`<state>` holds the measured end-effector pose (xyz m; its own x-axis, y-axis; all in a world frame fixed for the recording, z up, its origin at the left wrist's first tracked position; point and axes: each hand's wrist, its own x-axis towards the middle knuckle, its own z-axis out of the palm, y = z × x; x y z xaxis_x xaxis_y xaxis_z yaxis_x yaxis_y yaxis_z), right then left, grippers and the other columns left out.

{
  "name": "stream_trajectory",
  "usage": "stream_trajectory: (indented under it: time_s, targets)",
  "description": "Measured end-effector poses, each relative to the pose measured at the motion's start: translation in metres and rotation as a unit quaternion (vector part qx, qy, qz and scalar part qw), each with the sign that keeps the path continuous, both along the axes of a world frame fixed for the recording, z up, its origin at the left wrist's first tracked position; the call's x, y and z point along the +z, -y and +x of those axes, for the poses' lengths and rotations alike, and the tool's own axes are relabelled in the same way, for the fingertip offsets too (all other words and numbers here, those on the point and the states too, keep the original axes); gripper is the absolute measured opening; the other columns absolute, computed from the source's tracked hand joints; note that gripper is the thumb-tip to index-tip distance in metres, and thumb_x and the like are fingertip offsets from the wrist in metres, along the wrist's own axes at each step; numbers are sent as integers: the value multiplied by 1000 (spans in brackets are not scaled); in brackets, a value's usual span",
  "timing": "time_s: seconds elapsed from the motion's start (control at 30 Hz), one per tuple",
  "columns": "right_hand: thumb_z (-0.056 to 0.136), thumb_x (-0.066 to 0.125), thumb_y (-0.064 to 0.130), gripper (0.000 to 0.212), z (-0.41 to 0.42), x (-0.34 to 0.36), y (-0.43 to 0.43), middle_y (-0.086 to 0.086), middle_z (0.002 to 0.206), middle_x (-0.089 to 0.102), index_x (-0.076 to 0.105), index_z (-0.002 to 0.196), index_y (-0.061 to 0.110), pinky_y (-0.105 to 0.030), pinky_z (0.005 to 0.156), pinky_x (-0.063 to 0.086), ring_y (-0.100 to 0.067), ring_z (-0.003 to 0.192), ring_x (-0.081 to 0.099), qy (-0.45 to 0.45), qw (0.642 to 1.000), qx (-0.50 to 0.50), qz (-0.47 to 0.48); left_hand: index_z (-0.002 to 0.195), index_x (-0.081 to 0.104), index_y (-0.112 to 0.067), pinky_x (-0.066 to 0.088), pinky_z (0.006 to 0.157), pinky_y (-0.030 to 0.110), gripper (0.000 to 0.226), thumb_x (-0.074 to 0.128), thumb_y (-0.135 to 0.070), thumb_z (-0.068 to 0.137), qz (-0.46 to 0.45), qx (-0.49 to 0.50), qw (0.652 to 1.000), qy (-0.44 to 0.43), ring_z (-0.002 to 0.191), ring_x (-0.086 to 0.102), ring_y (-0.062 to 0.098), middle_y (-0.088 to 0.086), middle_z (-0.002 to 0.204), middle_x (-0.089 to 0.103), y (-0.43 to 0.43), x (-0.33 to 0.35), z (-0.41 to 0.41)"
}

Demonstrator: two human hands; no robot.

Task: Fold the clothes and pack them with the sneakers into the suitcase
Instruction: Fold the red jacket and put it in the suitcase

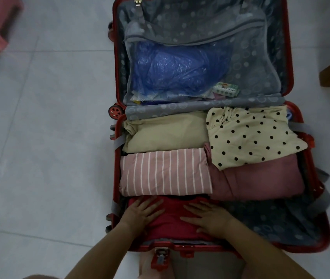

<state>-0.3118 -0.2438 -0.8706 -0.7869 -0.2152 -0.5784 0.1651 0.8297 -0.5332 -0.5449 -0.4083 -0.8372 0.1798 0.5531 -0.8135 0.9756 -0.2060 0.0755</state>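
Now we see a red suitcase (289,63) lying open on the pale tiled floor (45,137), with its lid half farther from us and its main half nearer. Both of our hands rest flat on a folded red garment (170,218) in the near left corner of the main half. Our left hand (140,213) lies on the left part of this garment and our right hand (208,218) on the right part. The fingers of both hands are spread and stretched out, palms down, so the grip of each is wide and closes around nothing; it only presses on the cloth.

Just beyond the red garment lies a folded pink piece with white stripes (164,172), touching it along one edge. Beyond that one we see a folded beige piece (166,131). On the right side a cream piece with black dots (254,137) lies partly on top of a plain pink piece (260,178). The near right corner of the main half shows only the grey lining with circles (276,218).

In the lid half, behind a grey mesh pocket (250,63), we see a blue plastic bag (176,69) and a small green and white packet (226,91). What the bag contains we cannot tell. A red wheel (116,112) shows at the left side, near the hinge.
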Motion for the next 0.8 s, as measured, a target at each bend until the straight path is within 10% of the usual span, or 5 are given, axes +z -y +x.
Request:
stream_trajectory:
  time_s: [0.17,0.4,0.57,0.8]
  targets:
    - [83,29,50,80,5,19,-1,5,138,52,-27,139,43,-31,95,46,-14,120,56,-29,998,-43,21,149,-6,-32,-1,115,55,70,39,-43,97,4,27,1000,8,145,-10,28,1,158,-14,-4,18,8]
    - [89,39,53,66,20,98,-40,3,139,49,-13,128,62,-27,97,40,-15,120,50,-80,981,-170,-42,146,26,-28,39,102,35,58,47,-38,93,109,205,966,117,131,39,19,-2,148,36,-41,79,19]
    - [83,63,50,79,26,151,-93,9,137,51,15,146,45,-26,95,45,-10,120,51,-76,923,-376,-11,142,35,-29,42,94,20,52,52,-39,94,182,381,893,152,115,53,7,-8,132,54,-96,123,20]
    - [81,71,37,72,48,290,-129,11,107,62,29,140,43,-24,87,48,-6,101,57,-123,827,-548,-34,136,44,-24,46,87,22,45,53,-37,94,162,408,877,193,101,59,9,-4,120,60,-151,263,24]
